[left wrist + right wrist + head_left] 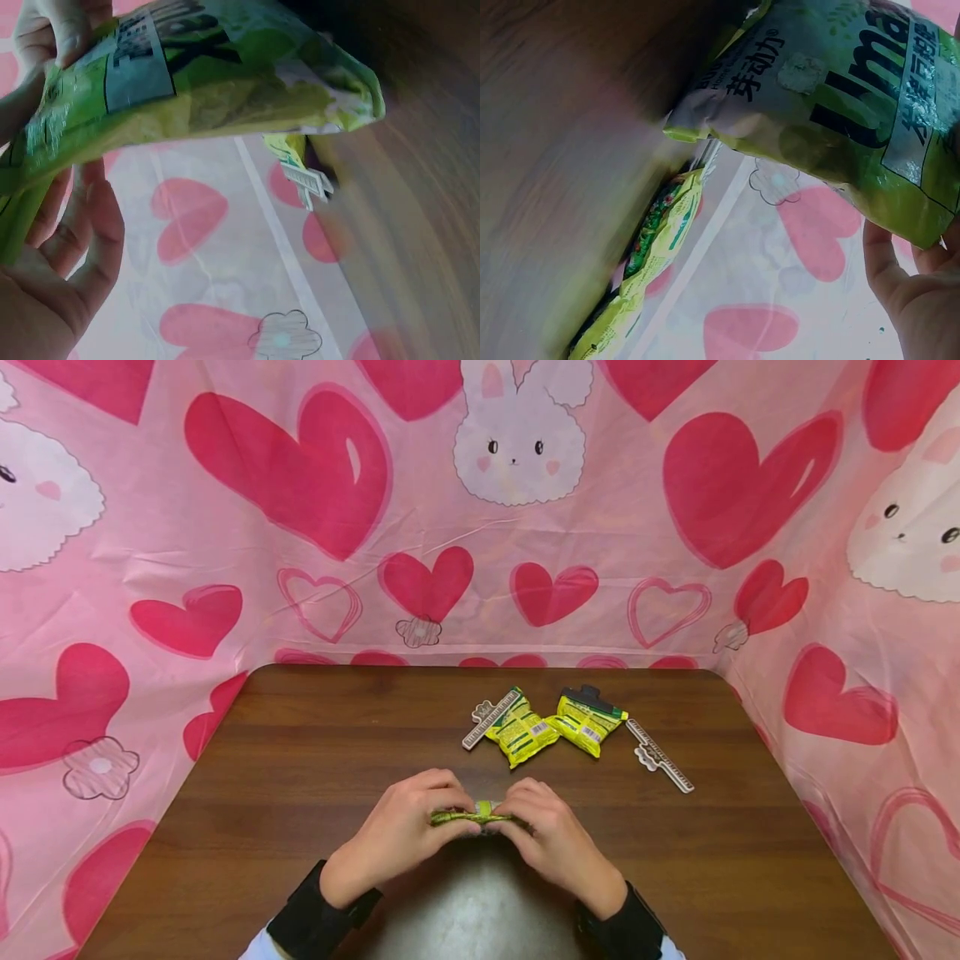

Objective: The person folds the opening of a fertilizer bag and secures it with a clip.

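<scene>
Both hands are together near the front edge of the bench, centre. Left hand (401, 831) and right hand (551, 839) each grip one end of a green snack packet (472, 817), fingers curled over its top edge, thumbs underneath. The packet spans the gap between the hands, seen edge-on from the head view, raised just off the bench (300, 760). The left wrist view shows fingers (82, 217) under the packet (202, 82), and the right wrist view shows fingers (900, 277) below its printed face (840, 97).

Behind the hands, toward the back edge: two more yellow-green packets. The left packet (521, 730) has a white sealing clip (491, 720) touching its left side. The right packet (587, 722) carries a dark clip (588, 697) on its top end. A second white clip (660, 755) lies loose just beside it on the right. Nothing lies between the hands and those items. A pink heart-and-bunny cloth (525, 527) surrounds the bench on three sides.
</scene>
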Motion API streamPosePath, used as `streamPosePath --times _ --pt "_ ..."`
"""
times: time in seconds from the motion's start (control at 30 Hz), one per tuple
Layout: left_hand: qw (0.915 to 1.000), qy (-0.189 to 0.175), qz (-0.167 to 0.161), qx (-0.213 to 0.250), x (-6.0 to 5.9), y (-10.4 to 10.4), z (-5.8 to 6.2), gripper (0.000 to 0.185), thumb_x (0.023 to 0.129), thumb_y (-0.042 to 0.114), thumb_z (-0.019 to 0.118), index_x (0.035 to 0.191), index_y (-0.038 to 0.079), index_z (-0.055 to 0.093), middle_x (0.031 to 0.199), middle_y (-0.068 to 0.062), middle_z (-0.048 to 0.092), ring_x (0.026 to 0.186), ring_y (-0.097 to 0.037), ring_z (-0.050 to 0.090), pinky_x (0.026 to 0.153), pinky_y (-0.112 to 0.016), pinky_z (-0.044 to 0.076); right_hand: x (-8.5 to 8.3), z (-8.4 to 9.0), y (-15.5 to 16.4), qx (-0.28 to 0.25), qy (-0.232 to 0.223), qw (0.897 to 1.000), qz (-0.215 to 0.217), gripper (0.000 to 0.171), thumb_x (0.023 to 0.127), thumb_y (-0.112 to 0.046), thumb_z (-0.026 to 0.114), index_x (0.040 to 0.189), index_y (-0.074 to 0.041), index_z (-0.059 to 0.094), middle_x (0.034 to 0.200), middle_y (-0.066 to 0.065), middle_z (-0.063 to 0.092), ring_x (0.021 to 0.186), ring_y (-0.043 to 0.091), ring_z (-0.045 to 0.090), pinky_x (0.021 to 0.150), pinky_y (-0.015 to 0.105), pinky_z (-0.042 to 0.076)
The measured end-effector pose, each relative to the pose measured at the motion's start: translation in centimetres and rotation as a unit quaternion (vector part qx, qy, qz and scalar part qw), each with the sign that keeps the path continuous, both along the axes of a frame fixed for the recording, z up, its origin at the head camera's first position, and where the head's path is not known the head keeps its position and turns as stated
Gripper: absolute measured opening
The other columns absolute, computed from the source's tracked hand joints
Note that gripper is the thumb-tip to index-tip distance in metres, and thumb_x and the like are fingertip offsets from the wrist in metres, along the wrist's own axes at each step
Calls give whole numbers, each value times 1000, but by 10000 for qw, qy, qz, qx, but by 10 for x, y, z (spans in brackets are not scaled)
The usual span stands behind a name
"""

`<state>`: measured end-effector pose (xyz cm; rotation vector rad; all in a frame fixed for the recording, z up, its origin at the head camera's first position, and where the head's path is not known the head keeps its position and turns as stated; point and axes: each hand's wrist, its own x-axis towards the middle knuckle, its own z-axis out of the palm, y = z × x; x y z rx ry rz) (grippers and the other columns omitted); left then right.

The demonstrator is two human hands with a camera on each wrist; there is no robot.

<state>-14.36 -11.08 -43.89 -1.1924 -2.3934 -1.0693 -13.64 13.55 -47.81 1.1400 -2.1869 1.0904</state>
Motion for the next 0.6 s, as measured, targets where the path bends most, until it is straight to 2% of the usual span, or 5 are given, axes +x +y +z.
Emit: streamPosePath --times 0.13,0.37,0.47,0.6 --pt "9994 -261 188 -112 1 -3 2 24 80 19 95 97 20 77 93 14 59 78 -1 55 65 -22 49 -2 -1 1 34 103 9999 -28 16 88 -6 85 98 -13 76 91 -7 69 95 13 63 87 32 47" --pt "9993 -85 336 114 -2 -2 1 20 80 11 94 90 17 78 80 15 61 69 2 53 59 -17 45 -2 -3 1 51 -31 10000 7 13 90 -5 83 98 -12 76 90 -8 68 95 13 62 87 32 47" --pt "9994 46 325 139 -3 -1 -1 16 82 13 92 89 17 79 79 15 63 68 2 53 61 -19 46 -1 -3 2 84 -103 9999 -22 10 93 -7 81 99 -13 76 90 -9 68 95 13 61 86 32 48" --pt "9986 358 387 -53 -4 -1 -2 11 86 17 89 88 19 79 78 17 63 68 2 52 65 -26 46 0 -2 2 142 -263 9995 -133 7 96 -10 79 99 -15 75 91 -10 67 95 11 59 85 33 48"
